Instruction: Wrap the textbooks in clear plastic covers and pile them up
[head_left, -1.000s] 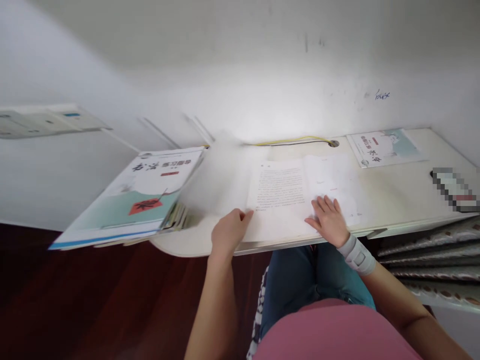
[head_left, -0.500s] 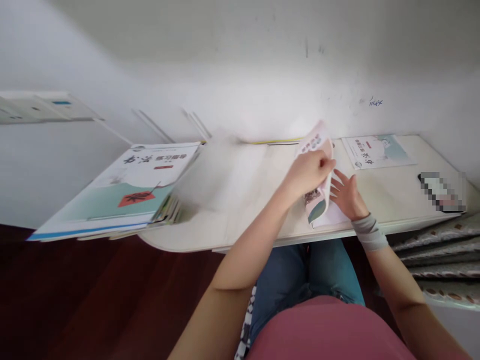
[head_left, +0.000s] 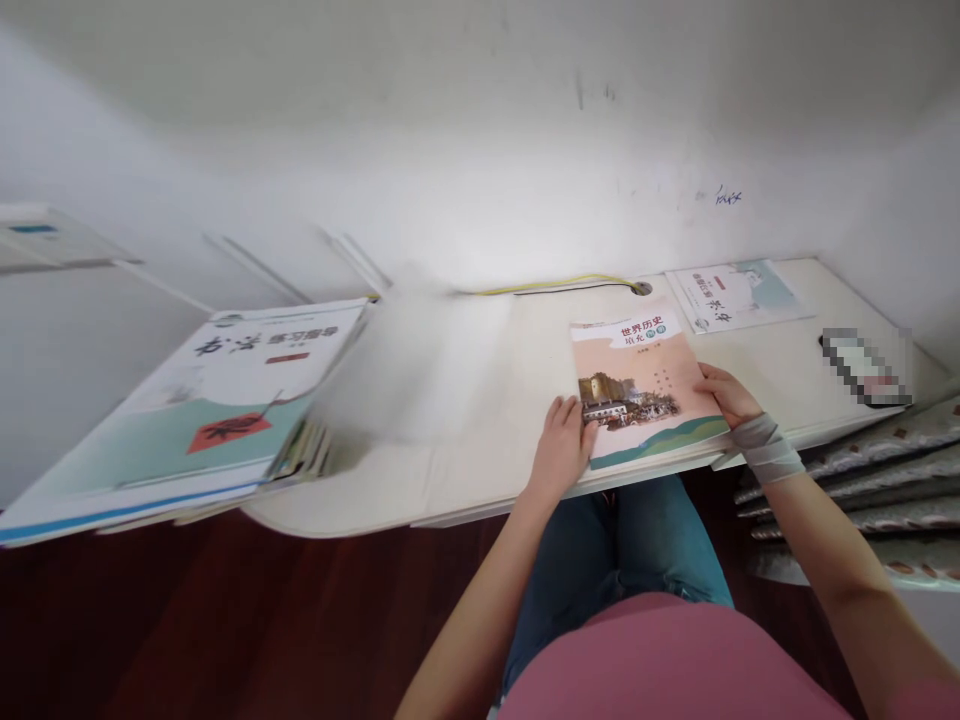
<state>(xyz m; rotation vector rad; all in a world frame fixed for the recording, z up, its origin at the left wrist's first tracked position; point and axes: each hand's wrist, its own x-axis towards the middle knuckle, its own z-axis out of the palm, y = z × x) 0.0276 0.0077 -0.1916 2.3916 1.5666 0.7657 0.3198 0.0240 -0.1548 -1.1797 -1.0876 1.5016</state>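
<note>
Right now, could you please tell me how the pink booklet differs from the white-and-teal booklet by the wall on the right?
The left hand and right hand touch the pink booklet, while neither touches the white-and-teal booklet. The pink booklet's title faces the person upright; the white-and-teal booklet's title runs sideways. Both show their covers.

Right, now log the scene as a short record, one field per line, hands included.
Surface: white desk against a wall
Main item: closed book, front cover up, mostly pinkish-orange with buildings pictured
Left hand: touching the book's left edge
Right hand: at the book's right edge; gray wrap on the wrist
Left end: stack of booklets, white-and-teal cover on top
Back right: thin booklet, lying flat
Far right: pixelated object, identity unclear
Back edge: yellow cable running to a hole
</note>
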